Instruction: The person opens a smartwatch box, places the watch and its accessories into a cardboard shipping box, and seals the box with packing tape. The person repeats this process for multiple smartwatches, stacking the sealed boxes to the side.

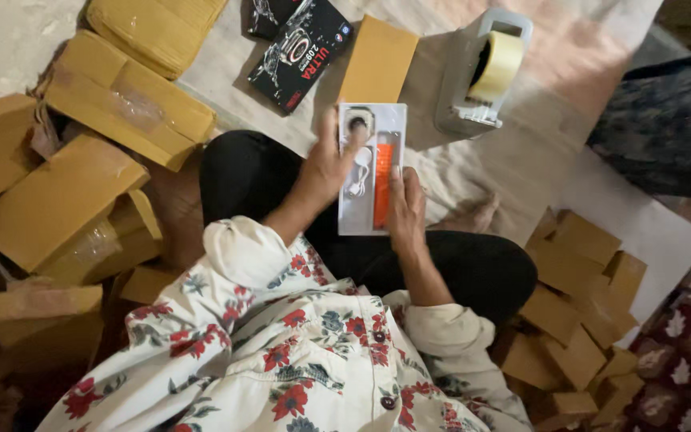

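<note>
I hold a white plastic tray over my lap; it carries a round watch face, a white cable and an orange strap. My left hand grips the tray's left side, thumb reaching toward the watch face. My right hand holds the tray's right lower edge, fingers along the orange strap. Just beyond the tray lies a plain brown cardboard box, and left of that a black printed product box.
A grey tape dispenser with a roll of clear tape stands at the upper right on a pale sheet. Taped brown parcels pile up at the left. Several small brown boxes lie heaped at the right. Dark cloth lies at far right.
</note>
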